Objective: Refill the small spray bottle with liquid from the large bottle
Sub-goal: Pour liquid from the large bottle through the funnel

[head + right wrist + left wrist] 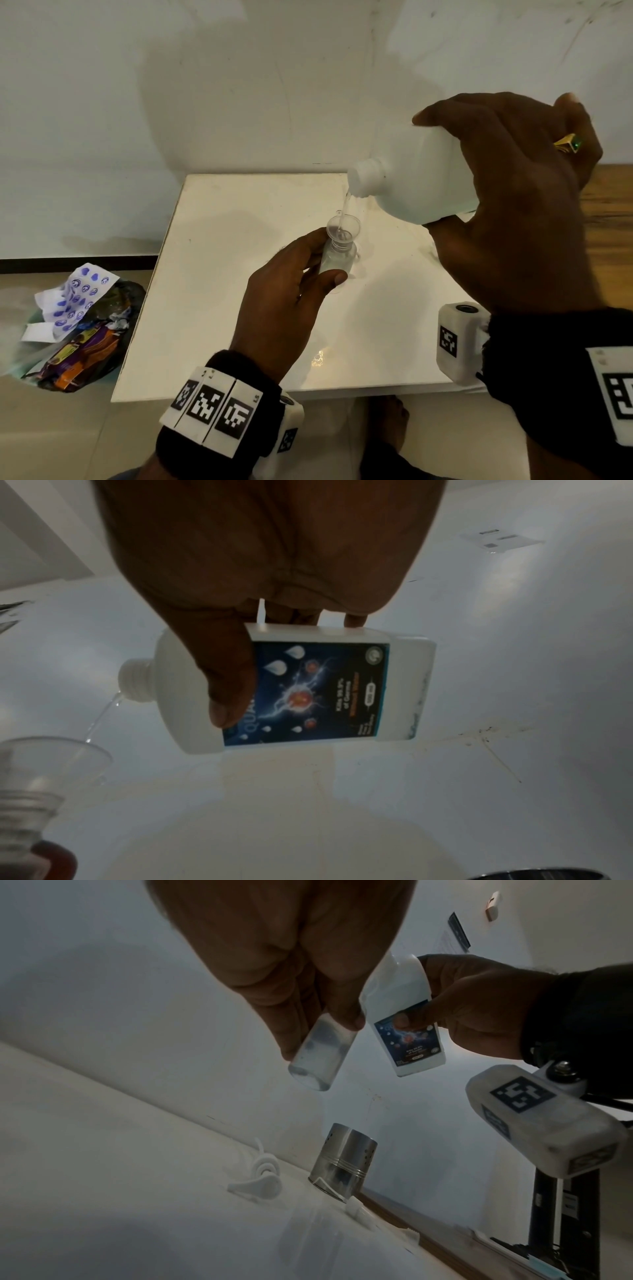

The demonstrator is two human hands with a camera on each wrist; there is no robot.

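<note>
My left hand (291, 284) grips the small clear spray bottle (334, 258) and holds it above the white table (222, 308). A clear funnel (343, 226) sits in its neck. My right hand (513, 205) grips the large white bottle (414, 181), tilted with its open neck down to the left. A thin stream of clear liquid (344, 214) falls from that neck into the funnel. The left wrist view shows the small bottle (316, 1056) partly filled, beside the large bottle (407, 1026). In the right wrist view the large bottle's blue label (308, 693) faces the camera, the funnel (51, 758) at lower left.
A steel shaker (342, 1164), a white spray cap (260, 1177) and a small white nozzle piece (356, 1208) lie on the table near the wall. A bin of wrappers and paper (78, 325) stands on the floor at left. A wooden surface (609, 198) adjoins the table's right side.
</note>
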